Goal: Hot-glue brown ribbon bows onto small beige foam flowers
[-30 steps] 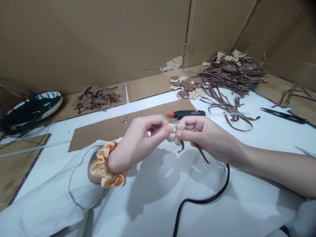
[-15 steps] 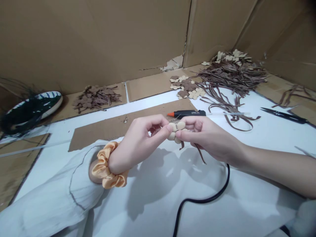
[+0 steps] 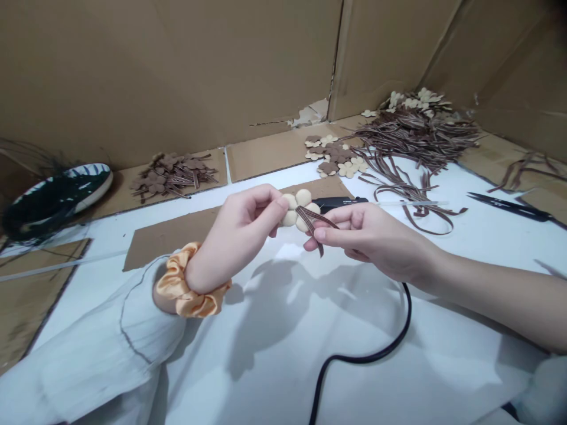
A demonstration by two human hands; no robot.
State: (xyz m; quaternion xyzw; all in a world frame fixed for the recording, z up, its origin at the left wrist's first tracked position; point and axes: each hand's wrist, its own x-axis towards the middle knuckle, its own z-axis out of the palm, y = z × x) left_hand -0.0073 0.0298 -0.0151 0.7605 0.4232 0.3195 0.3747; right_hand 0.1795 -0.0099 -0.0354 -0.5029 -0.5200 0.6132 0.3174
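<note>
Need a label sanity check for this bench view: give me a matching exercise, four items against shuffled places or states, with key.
Things:
1. Cream flower
2. Orange scrunchie
3. Black pointed tool
4. Blue-and-white dish

Places or states:
A. At far left, holding dark green material
B. Pinched by the left hand
C. Lying near the right edge of the view
D. Worn around a wrist

Right pairs: 1-B, 2-D, 3-C, 4-A.

craft workspace (cardboard walls, glue gun, cut flowers)
</note>
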